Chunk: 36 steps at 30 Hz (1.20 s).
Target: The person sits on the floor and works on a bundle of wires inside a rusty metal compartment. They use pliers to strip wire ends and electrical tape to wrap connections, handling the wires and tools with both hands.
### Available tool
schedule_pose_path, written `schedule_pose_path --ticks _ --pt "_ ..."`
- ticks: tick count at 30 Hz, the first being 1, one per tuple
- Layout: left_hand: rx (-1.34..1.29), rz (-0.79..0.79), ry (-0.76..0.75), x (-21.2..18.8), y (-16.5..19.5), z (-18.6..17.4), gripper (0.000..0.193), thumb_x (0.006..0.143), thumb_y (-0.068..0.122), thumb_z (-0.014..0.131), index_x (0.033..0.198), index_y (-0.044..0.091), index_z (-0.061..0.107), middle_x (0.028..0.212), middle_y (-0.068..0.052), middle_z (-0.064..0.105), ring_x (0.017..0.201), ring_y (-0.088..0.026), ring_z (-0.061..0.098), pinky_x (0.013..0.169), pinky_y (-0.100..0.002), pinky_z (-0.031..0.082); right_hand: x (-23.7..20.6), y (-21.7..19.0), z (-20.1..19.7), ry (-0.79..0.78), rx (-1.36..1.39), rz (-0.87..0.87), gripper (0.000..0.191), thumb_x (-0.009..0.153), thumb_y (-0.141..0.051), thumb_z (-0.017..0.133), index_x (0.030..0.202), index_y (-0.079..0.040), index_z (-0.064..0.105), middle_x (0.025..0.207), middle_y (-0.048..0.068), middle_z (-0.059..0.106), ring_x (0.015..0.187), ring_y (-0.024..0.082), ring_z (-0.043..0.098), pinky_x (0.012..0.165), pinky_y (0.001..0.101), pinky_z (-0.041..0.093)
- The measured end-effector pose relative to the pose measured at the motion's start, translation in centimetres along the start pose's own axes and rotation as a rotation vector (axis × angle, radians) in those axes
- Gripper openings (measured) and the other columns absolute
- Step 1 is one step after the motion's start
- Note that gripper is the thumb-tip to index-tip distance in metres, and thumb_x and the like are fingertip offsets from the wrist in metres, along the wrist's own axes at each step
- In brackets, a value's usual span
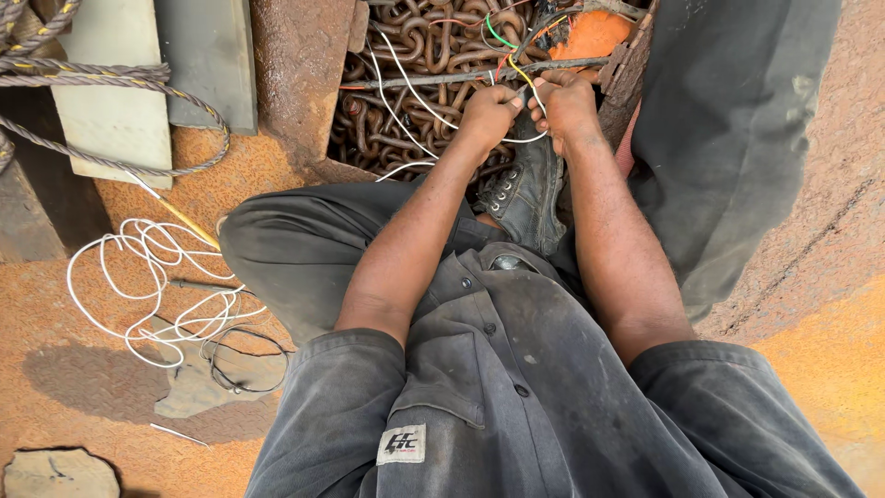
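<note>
**Both hands closed on a bundle of coloured wires**

At the left, a loose coil of white wire (152, 286) lies on the rusty floor (64, 387), near a thick rope (111, 78). Further right, the left hand (489, 112) is clenched around thin coloured wires (516, 69) over a pit of rusted chain (415, 46). Just beside it, almost touching, the right hand (564, 103) grips the same bundle in a fist. A dark boot (525, 194) sits below both hands. Judging by the freed white coil, some wire seems already separated, while the bundle remains tangled in hand.

Both arms stretch forward, left hand (489, 112) and right hand (564, 103) fisted together.
</note>
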<state>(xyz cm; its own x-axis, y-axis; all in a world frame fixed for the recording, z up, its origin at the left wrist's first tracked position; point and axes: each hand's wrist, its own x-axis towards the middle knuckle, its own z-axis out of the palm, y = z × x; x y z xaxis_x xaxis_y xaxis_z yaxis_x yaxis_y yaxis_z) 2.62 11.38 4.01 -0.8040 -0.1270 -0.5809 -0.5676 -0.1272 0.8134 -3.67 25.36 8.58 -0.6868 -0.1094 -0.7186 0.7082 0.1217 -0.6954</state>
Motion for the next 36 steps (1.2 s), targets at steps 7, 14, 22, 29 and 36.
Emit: schedule_pose_path --ticks 7,14,22,29,36 --pt "-0.017 0.087 -0.127 -0.6 0.6 -1.3 0.012 0.096 0.011 0.068 0.096 0.0 0.073 0.082 0.0 0.067 0.075 -0.012 0.055 0.071 -0.03 0.048 0.2 0.4 0.3 0.066 -0.069 -0.002 0.017 0.099 -0.014 0.069 0.103 0.002 0.067 0.069 0.003 0.064 0.048 0.008 0.051 0.04 0.0237 0.036" --pt "-0.197 -0.004 -0.291 -0.3 1.0 -4.0 0.022 0.103 0.017 0.06 0.109 -0.001 0.071 0.096 -0.005 0.07 0.089 -0.015 0.064 0.086 -0.032 0.055 0.5 0.7 1.5 0.172 -0.138 -0.082 0.018 0.101 -0.018 0.064 0.104 0.0 0.066 0.071 0.004 0.065 0.05 0.009 0.049 0.045 0.0267 0.04" --pt "-0.303 -0.019 -0.3 0.3 1.6 -4.9 0.026 0.105 0.018 0.055 0.118 -0.003 0.065 0.118 -0.012 0.07 0.11 -0.021 0.071 0.104 -0.036 0.058 -4.1 -1.2 0.7 0.087 -0.662 -0.581 0.016 0.102 -0.016 0.068 0.105 -0.001 0.065 0.084 0.007 0.075 0.072 0.015 0.067 0.069 0.0319 0.052" --pt "-0.416 0.058 -0.279 -0.2 1.7 -3.3 0.021 0.105 0.017 0.065 0.113 -0.002 0.07 0.103 -0.009 0.07 0.086 -0.015 0.062 0.076 -0.031 0.053 -4.7 -2.1 1.5 0.074 -0.744 -0.426 0.014 0.097 -0.017 0.069 0.099 -0.004 0.072 0.086 0.014 0.076 0.078 0.023 0.073 0.074 0.0354 0.055" --pt "-0.38 -0.001 0.081 1.0 3.3 0.1 0.027 0.085 0.017 0.085 0.084 -0.003 0.068 0.074 -0.008 0.066 0.056 -0.014 0.057 0.046 -0.03 0.046 -2.8 0.1 2.2 0.077 -1.028 -0.55 0.014 0.093 -0.011 0.068 0.095 0.0 0.076 0.084 0.022 0.072 0.076 0.034 0.067 0.07 0.0422 0.052"
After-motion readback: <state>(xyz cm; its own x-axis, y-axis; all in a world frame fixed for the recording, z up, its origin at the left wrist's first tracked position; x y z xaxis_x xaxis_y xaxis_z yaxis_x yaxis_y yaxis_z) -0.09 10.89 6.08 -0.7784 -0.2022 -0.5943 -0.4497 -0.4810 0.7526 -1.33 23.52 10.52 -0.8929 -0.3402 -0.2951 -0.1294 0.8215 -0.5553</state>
